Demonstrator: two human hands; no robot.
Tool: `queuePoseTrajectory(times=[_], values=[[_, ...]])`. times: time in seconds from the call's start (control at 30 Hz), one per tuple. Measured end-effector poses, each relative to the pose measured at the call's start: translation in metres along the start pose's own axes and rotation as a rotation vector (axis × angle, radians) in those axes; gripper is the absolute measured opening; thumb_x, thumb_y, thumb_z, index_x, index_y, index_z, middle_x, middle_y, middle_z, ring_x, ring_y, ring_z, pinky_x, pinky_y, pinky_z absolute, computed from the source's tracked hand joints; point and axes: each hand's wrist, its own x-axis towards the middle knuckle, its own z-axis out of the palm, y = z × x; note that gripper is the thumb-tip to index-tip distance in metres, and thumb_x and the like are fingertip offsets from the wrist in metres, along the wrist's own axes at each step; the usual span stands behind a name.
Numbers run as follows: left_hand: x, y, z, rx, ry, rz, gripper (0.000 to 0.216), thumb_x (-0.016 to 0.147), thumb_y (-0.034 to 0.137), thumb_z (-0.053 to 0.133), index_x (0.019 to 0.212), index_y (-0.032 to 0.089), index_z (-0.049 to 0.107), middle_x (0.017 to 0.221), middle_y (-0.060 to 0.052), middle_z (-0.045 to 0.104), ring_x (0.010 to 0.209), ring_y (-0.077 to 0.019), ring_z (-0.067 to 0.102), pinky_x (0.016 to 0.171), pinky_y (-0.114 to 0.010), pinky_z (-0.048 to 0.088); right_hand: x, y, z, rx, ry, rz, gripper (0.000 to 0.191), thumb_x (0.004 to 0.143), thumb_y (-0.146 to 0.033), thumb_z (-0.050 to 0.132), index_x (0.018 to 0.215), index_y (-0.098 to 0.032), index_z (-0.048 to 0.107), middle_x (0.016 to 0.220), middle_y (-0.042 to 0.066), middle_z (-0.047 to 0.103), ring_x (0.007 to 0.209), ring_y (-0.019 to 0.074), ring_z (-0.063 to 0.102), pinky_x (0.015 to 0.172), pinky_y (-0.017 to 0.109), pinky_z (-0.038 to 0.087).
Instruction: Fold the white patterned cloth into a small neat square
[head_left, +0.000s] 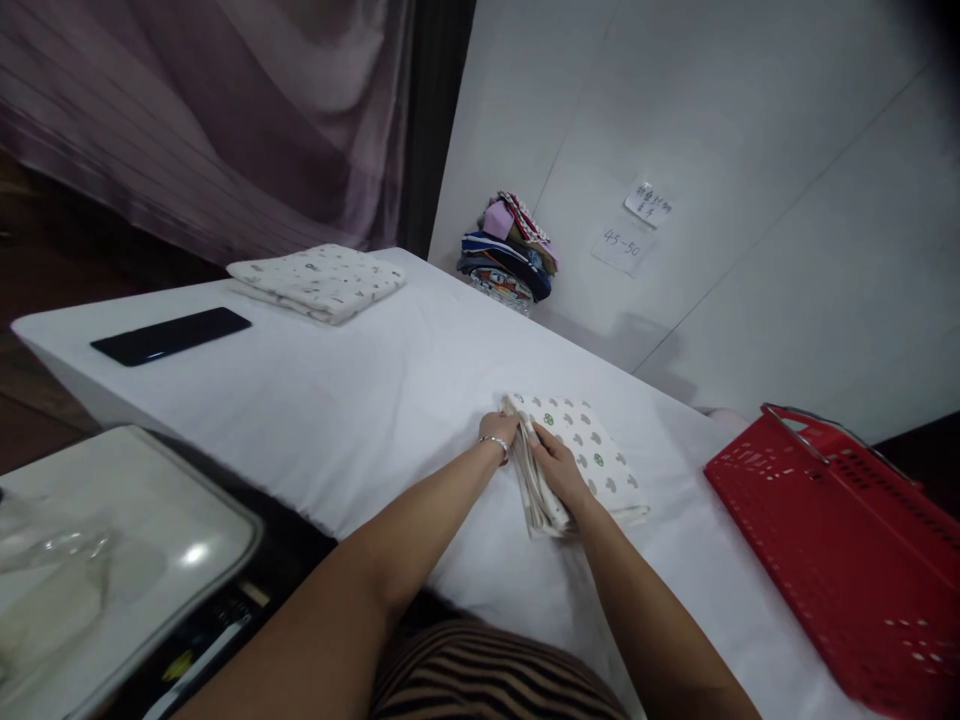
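A folded white cloth [592, 440] with grey and green prints lies on the white-covered table in front of me. My left hand [500, 428], with a bracelet at the wrist, is closed at the cloth's left edge, and its fingertips are partly hidden there. My right hand [559, 466] grips the layered left side of the same cloth, thumb toward the edge and fingers bent over the folds. Farther left on the table rests another folded white cloth [319, 280] with small dark prints.
A black phone-like slab [171, 336] lies near the table's left end. To the right stands a red basket [840, 550] with a metal handle. Stacked folded fabrics [510, 250] sit by the wall. At lower left is a white surface [172, 530] with clear plastic on it.
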Motion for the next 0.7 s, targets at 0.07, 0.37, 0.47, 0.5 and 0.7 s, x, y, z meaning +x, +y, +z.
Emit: queuePoseTrajectory(times=[0.07, 0.37, 0.47, 0.5, 0.7], values=[[0.002, -0.002, 0.001, -0.007, -0.006, 0.004, 0.021, 0.068, 0.027, 0.062, 0.077, 0.011, 0.070, 0.072, -0.011, 0.069, 0.060, -0.0181, 0.063, 0.048, -0.023, 0.040, 0.000, -0.001, 0.000, -0.020, -0.002, -0.005, 0.053, 0.082, -0.050, 0.052, 0.128, -0.024, 0.055, 0.130, 0.003, 0.056, 0.123, 0.0236, 0.048, 0.109, 0.043, 0.032], [0.008, -0.006, 0.003, -0.013, -0.027, 0.029, 0.015, 0.067, 0.027, 0.061, 0.067, 0.013, 0.066, 0.066, -0.008, 0.067, 0.060, -0.0175, 0.062, 0.048, -0.023, 0.037, 0.027, -0.005, -0.006, -0.124, 0.034, -0.013, 0.045, 0.083, -0.046, 0.048, 0.117, -0.020, 0.063, 0.111, 0.005, 0.068, 0.105, 0.0235, 0.060, 0.096, 0.041, 0.045], [0.011, -0.007, 0.004, -0.007, -0.045, 0.035, 0.016, 0.067, 0.027, 0.061, 0.070, 0.012, 0.067, 0.071, -0.009, 0.068, 0.064, -0.0179, 0.063, 0.049, -0.022, 0.038, 0.051, -0.005, -0.010, -0.292, 0.055, -0.075, 0.043, 0.086, -0.038, 0.042, 0.120, -0.019, 0.060, 0.120, 0.006, 0.063, 0.113, 0.0222, 0.056, 0.101, 0.039, 0.041], [0.012, -0.008, 0.004, -0.005, -0.051, 0.037, 0.017, 0.068, 0.027, 0.061, 0.072, 0.012, 0.067, 0.073, -0.009, 0.069, 0.065, -0.0178, 0.063, 0.050, -0.022, 0.038, 0.060, -0.005, -0.011, -0.360, 0.046, -0.104, 0.043, 0.087, -0.036, 0.041, 0.122, -0.019, 0.058, 0.126, 0.006, 0.059, 0.120, 0.0216, 0.050, 0.105, 0.038, 0.037], [0.018, -0.012, 0.005, 0.036, -0.079, 0.070, 0.025, 0.070, 0.030, 0.060, 0.084, 0.012, 0.069, 0.083, -0.010, 0.070, 0.076, -0.0191, 0.065, 0.054, -0.021, 0.041, 0.086, 0.013, -0.015, -0.734, -0.090, -0.022, 0.050, 0.093, -0.041, 0.032, 0.138, -0.022, 0.042, 0.148, 0.006, 0.034, 0.139, 0.0275, 0.020, 0.112, 0.051, 0.013]])
